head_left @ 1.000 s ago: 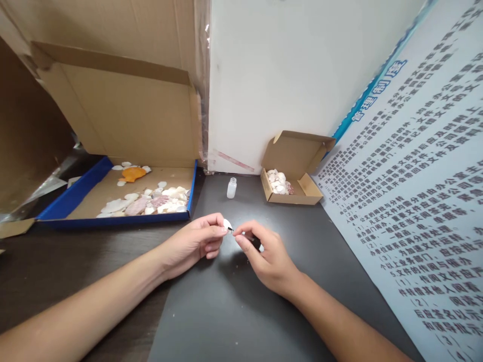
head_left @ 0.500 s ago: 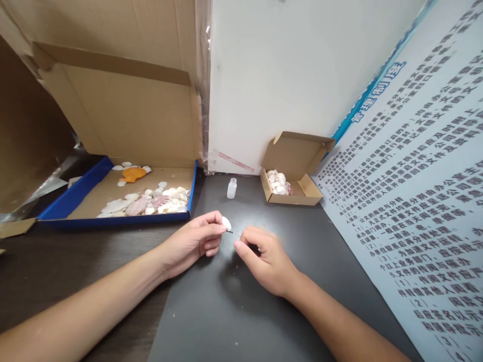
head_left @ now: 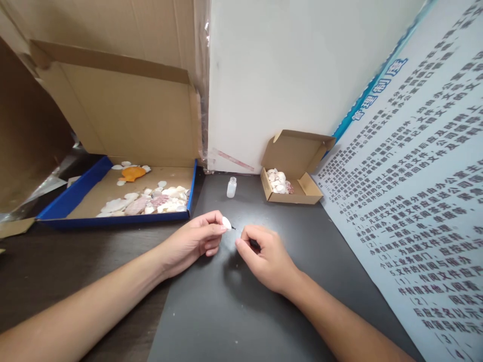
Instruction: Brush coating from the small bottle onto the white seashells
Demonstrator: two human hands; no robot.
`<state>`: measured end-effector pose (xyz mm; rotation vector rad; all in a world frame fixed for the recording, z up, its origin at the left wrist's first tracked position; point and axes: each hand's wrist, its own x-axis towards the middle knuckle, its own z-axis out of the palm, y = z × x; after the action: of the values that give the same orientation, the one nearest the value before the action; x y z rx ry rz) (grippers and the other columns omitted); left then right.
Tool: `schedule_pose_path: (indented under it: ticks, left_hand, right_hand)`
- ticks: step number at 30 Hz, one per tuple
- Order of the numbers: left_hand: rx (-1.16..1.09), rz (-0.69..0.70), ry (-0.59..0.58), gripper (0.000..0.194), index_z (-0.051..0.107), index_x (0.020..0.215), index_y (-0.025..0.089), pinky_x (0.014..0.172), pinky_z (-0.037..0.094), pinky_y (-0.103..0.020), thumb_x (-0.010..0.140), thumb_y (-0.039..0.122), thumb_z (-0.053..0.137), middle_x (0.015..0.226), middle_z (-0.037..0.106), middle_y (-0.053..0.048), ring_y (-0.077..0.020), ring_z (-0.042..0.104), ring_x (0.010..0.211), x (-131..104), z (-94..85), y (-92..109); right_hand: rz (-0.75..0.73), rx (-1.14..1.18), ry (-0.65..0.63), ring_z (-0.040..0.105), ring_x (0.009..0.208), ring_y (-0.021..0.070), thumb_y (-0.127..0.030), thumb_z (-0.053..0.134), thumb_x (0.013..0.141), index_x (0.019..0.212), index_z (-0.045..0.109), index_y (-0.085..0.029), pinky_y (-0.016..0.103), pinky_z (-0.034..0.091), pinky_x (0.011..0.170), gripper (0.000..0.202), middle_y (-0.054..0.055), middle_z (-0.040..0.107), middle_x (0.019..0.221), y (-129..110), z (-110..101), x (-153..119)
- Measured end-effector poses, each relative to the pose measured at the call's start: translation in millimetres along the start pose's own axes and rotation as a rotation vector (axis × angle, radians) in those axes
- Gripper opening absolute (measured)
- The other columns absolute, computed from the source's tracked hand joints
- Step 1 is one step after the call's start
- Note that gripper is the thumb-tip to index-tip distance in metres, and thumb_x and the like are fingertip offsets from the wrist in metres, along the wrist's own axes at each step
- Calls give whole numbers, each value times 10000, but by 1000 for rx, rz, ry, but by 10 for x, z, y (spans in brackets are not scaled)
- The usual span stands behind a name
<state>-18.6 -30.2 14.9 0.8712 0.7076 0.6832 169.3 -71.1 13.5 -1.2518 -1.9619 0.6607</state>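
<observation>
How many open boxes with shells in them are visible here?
2: a large blue-walled box at left, and a small brown box farther right. No third one shows, and neither of these is hidden.

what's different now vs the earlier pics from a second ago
The right hand has shifted slightly right and its fingers have curled more. The dark tip that overlapped the white shell now shows at its right edge; contact is unclear. The left hand still holds the shell. The small bottle and both open boxes stayed put.
</observation>
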Motion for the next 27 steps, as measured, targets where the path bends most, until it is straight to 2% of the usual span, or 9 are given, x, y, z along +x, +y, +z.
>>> schedule_pose_path:
  ticks: [11,27]
  left_hand:
    - [23,-3,-19,209,524,773,182,490,258,-199,794,277,709,584,361,76,-59,260,511,-2,-2,-2]
    - [64,6,-23,216,540,804,185,488,266,-204,798,317,711,608,349,75,-63,263,516,11,-8,-20]
  right_hand:
    - [9,0,-31,383,561,114,-177,519,857,627,361,-209,242,295,544,281,-43,426,593,26,19,1]
    - [-71,55,-33,369,559,113,-179,511,863,633,349,-212,247,298,542,284,-41,410,600,0,10,-23]
